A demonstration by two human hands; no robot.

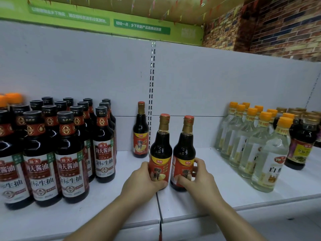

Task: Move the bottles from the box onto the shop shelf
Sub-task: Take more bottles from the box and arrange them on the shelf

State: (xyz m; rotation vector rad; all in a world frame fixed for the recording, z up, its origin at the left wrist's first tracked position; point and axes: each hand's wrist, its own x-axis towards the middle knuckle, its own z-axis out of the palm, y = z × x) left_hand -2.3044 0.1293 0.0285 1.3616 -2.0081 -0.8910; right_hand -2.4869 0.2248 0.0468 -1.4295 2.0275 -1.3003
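Two dark sauce bottles with red-and-yellow labels and gold necks stand side by side on the white shelf (pixel 217 192). My left hand (pixel 142 181) grips the lower body of the left bottle (pixel 160 152). My right hand (pixel 198 178) grips the lower body of the right bottle (pixel 184 150), fingers curled over its label. A third bottle of the same kind (pixel 141 131) stands farther back, against the shelf's rear panel. The box is not in view.
A block of several dark soy sauce bottles (pixel 69 153) fills the shelf's left. Several clear vinegar bottles with orange caps (pixel 257 145) stand at the right, with dark bottles (pixel 300 145) behind them. A slotted upright (pixel 152 75) runs down the back panel.
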